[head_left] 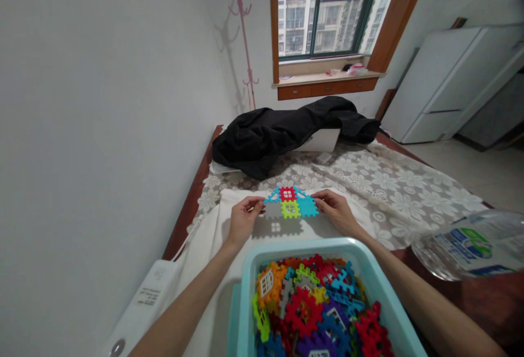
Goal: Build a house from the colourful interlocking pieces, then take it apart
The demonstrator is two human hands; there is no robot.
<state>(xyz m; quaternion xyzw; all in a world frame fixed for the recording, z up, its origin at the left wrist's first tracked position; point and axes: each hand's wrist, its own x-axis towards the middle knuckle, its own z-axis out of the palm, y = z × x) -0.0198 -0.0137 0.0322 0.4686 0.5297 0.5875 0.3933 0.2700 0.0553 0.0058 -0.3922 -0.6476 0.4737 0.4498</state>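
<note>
Between my two hands is a flat panel of interlocking plastic building tiles [290, 209]. It has a grey, a lime green and a light blue tile in the lower row, with a red window tile and blue triangular pieces above. My left hand [245, 216] pinches its left end between thumb and fingers. At the right end, my right hand [334, 209] grips the panel the same way. The panel is raised off the white cloth [229, 204], and its shadow falls there. Close in front of me, a light blue bin [250, 269] holds many loose colourful tiles [303, 311].
A clear plastic bottle [470, 245] lies at the right. Black fabric [282, 128] covers a white box [321, 140] at the table's far end. A white power strip [141, 305] is at the lower left. The patterned tablecloth [401, 193] spreads beyond the white cloth.
</note>
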